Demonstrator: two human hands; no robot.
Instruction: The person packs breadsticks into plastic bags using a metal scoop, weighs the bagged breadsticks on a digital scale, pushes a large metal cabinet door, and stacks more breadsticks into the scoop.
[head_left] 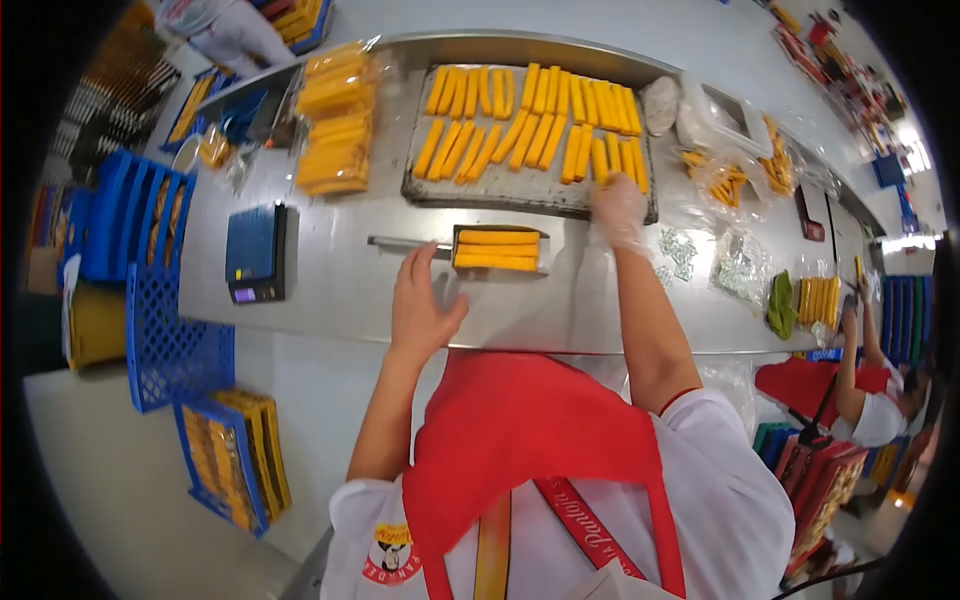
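Note:
My right hand (618,210), in a clear plastic glove, reaches to the front right of a metal tray (530,200) of yellow sticks (540,140). Its fingertips meet the lower end of a stick there, and whether they grip it is too small to tell. My left hand (425,305) is bare, with fingers and thumb apart and nothing between them. Just right of it, a small metal holder (497,272) contains several yellow sticks lying sideways. A flat metal handle (400,242) extends left from the holder, near my left fingertips.
Bagged yellow sticks (335,150) are stacked left of the tray. A blue scale (255,250) sits further left. Small packets (678,252), a plastic bag (742,265), a green item (782,305) and another bundle (819,300) lie to the right. A co-worker (870,400) is at far right.

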